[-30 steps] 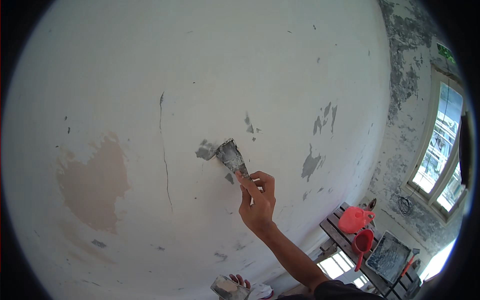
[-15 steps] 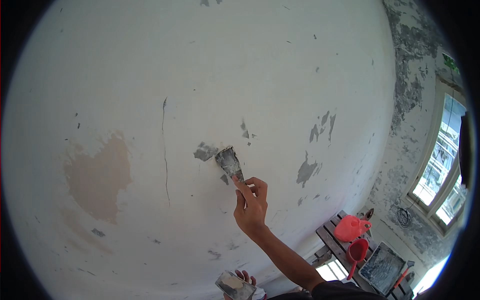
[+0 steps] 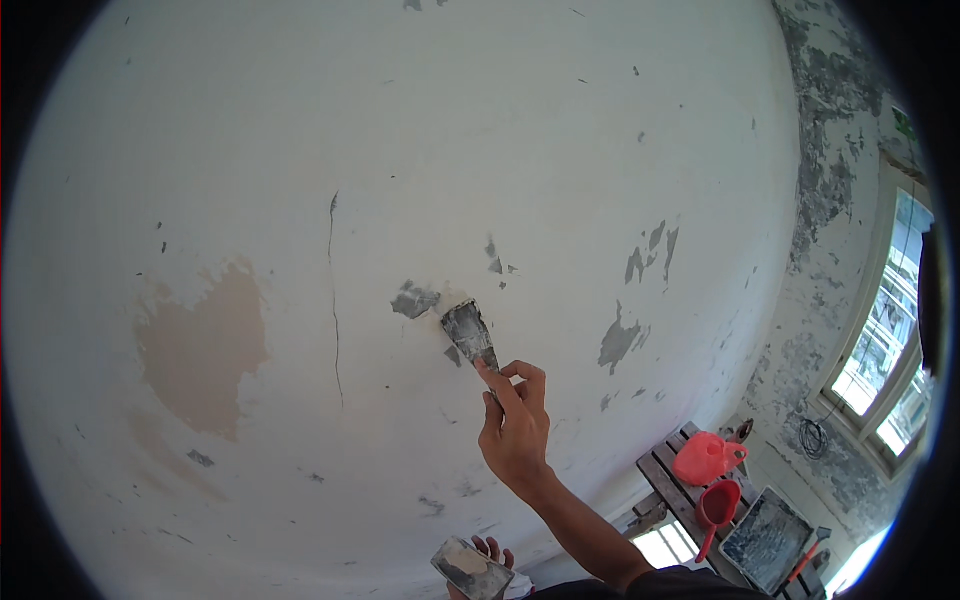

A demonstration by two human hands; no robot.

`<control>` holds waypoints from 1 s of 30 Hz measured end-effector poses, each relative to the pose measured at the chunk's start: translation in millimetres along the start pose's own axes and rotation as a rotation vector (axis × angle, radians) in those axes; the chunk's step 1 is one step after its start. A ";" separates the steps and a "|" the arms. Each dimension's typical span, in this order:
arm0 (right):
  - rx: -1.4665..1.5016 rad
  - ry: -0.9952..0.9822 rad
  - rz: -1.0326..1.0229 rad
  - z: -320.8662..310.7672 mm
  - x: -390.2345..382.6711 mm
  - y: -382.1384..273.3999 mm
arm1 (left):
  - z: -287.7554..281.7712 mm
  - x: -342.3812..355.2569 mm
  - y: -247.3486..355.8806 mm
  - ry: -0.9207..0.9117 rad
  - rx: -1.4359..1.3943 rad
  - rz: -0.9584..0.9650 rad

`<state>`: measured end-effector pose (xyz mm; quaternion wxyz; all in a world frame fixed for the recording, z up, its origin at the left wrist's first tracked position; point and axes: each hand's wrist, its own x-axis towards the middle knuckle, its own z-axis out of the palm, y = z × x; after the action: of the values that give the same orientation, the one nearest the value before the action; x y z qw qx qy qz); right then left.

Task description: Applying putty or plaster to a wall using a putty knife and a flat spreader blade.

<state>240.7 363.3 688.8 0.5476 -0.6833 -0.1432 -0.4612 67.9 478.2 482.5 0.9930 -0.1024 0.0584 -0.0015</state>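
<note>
My right hand (image 3: 515, 435) grips a putty knife (image 3: 468, 335), its smeared metal blade against the white wall (image 3: 260, 130), just right of and below a grey chipped patch (image 3: 414, 298). A pale smear shows beside that patch. My left hand (image 3: 496, 552) is low at the bottom edge, its fingers curled round a flat metal plate (image 3: 468, 572) carrying beige filler. A thin crack (image 3: 334, 300) runs vertically on the wall, and a large beige patch (image 3: 200, 360) lies farther left. Other grey chips dot the wall to the right.
A slatted wooden stand (image 3: 655, 470) at the lower right holds a red plastic jug (image 3: 703, 458), a red dipper (image 3: 718, 505), a smeared tray (image 3: 768, 535) and an orange-handled tool (image 3: 808, 555). Beyond is a mottled wall with a window (image 3: 880, 320) and coiled cable (image 3: 813, 437).
The putty knife and my right hand have moved slightly downward along the wall, leaving a pale smear beside the grey patch. My left hand's plate has edged up and right. The view has shifted slightly.
</note>
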 end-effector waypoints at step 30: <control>-0.116 -0.287 0.112 -87.1 45.8 -76.5 | 3.9 22.3 21.5 0.141 0.389 -0.165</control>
<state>170.3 299.9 769.8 0.5059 -0.7797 -0.1545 -0.3351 90.3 499.7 479.3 0.9840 0.0872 0.1177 -0.1012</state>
